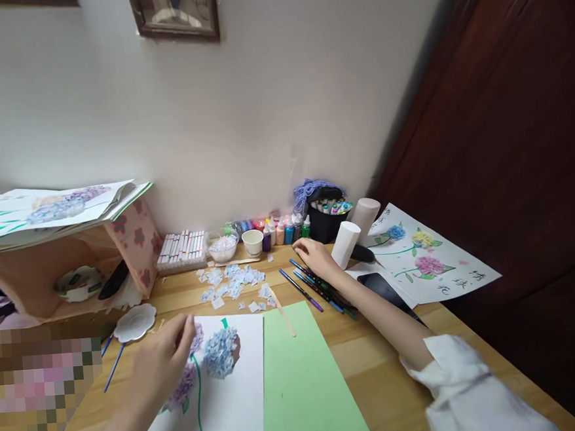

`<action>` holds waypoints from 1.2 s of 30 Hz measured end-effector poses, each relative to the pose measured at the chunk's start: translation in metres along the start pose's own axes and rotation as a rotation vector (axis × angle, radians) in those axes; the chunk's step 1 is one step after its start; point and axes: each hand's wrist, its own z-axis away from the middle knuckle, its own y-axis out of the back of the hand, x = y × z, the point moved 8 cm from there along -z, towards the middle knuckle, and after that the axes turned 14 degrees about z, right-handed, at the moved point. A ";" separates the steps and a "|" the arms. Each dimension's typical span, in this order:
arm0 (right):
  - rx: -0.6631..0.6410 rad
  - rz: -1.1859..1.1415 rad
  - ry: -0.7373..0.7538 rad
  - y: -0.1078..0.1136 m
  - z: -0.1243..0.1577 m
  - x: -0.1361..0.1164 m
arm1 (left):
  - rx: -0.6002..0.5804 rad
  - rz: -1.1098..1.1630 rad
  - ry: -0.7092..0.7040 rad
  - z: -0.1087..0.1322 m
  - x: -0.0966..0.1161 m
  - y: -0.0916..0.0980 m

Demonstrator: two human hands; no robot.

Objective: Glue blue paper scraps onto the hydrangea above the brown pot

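The green sheet (306, 385) lies flat on the table (398, 391). Right beside it, on the left, is the white sheet (237, 416) w/ a blue flower (218, 353), purple flowers (183, 385) and a green stem (199, 402).

The L hand (166, 355) is left of the green sheet, over the white one, and hides part of the purple flowers. Its fingers curl in w/ the thumb close to them — can't tell if they pinch anything.

The R hand (316, 256) is past the far right corner of the green sheet, by the pens (300, 289). Its fingers bend down and sit close tog. — can't tell if the tips pinch smth. The pens lie in a loose bunch just past that same corner.

A flat stick (283, 313) has its near end on the green sheet. Behind the sheet, a bit to the left, are lots of paper bits (236, 281). Farther back are a bowl (223, 248) of bits, a cup (253, 243) and paint btls (289, 232). Well right of the sheet are a phone (386, 291) and a flower pic (422, 249).
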 end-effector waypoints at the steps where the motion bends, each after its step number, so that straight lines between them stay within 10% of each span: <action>1: 0.013 -0.002 -0.037 0.000 -0.015 0.008 | -0.022 -0.007 -0.039 -0.009 0.016 -0.007; 9: 0.099 0.068 -0.187 0.001 -0.103 0.039 | -0.109 -0.029 -0.199 -0.065 0.088 -0.055; 17: -0.266 0.135 -0.079 -0.034 -0.174 0.039 | -0.084 0.005 -0.234 -0.078 0.093 -0.057; 23: -0.236 0.141 -0.099 -0.031 -0.174 0.036 | -0.045 0.021 -0.184 -0.074 0.086 -0.036; 29: 0.070 0.021 -0.135 0.040 -0.168 0.016 | -0.071 0.102 -0.172 -0.064 0.094 -0.036; 36: 0.106 -0.276 0.065 0.093 -0.076 -0.071 | -0.082 0.418 -0.191 -0.094 0.151 -0.041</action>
